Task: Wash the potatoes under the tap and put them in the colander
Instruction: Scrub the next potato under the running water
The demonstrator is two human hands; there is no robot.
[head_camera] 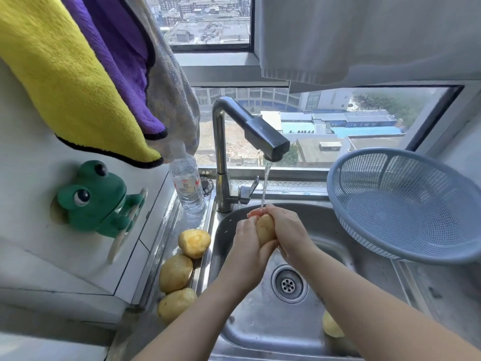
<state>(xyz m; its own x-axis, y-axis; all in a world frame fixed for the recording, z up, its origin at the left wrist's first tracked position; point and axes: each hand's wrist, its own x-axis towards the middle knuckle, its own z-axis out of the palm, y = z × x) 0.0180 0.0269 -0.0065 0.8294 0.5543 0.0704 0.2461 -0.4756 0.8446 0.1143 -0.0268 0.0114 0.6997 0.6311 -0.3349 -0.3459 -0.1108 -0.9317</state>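
A: Holding what, and where?
B: One potato (pixel 265 229), upright, above the back half of the sink (pixel 260 321), right in the stream of water (pixel 265 186) from the tap (pixel 250 128) at the sink's back rim.
A: Gripped how?
B: With both hands. Left hand (pixel 247 247) cupped round the lower end and left side, fingers curled up behind it; right hand (pixel 287 230) wrapped over the right side and top, fingers curled tight against the skin.
A: Other potatoes?
B: Three more potatoes (pixel 194 243) (pixel 176 273) (pixel 177 304) in a row on the steel ledge along the sink's left edge, close together. Another potato (pixel 331 327) down in the sink's front right corner, partly hidden by the right forearm.
A: And the colander?
B: Colander (pixel 406 204) of blue mesh, tipped up on the table just beyond the sink's right rim, open side turned toward the sink.
A: Farther out?
B: Clear water bottle (pixel 187 186) at the sink's back left corner. Green frog figure (pixel 96 199) on the wall left of the sink. Yellow cloth (pixel 65 74) and purple cloth (pixel 117 61) hung high above the sink's left side
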